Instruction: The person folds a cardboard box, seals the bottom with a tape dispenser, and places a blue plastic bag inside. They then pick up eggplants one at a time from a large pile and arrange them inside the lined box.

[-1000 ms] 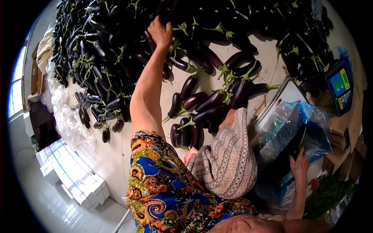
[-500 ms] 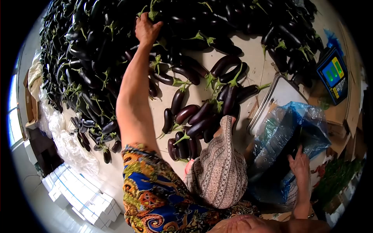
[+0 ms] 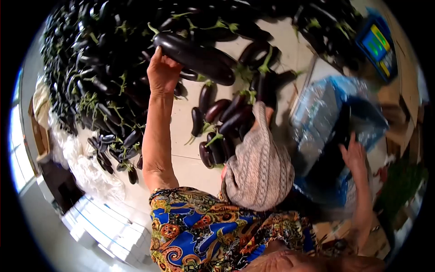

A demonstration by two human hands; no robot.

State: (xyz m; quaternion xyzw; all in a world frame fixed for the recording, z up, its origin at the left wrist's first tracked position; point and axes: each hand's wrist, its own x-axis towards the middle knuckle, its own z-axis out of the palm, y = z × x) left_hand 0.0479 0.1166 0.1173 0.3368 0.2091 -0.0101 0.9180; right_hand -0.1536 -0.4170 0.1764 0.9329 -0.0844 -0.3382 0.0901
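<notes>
My left hand (image 3: 163, 72) grips a large dark eggplant (image 3: 197, 56) near its stem end, holding it above the floor beside the big pile. At the right, my right hand (image 3: 353, 154) rests at the opening of a blue plastic bag (image 3: 317, 118), its index finger stretched out. Dark eggplants (image 3: 333, 154) lie inside the bag; their number is hard to make out. Several loose eggplants (image 3: 217, 110) lie on the floor just in front of my patterned trouser leg (image 3: 263, 167).
A large heap of eggplants (image 3: 99, 68) fills the upper left. A scale display (image 3: 378, 45) stands upper right, with its plate (image 3: 317, 75) partly behind the bag. Crumpled clear plastic (image 3: 86, 167) and white boxes (image 3: 108, 226) are lower left. Cardboard (image 3: 403, 90) lies at the right.
My left hand has come back from the pile towards me with an eggplant in its grip. My right hand remains at the bag. The whole view has shifted somewhat.
</notes>
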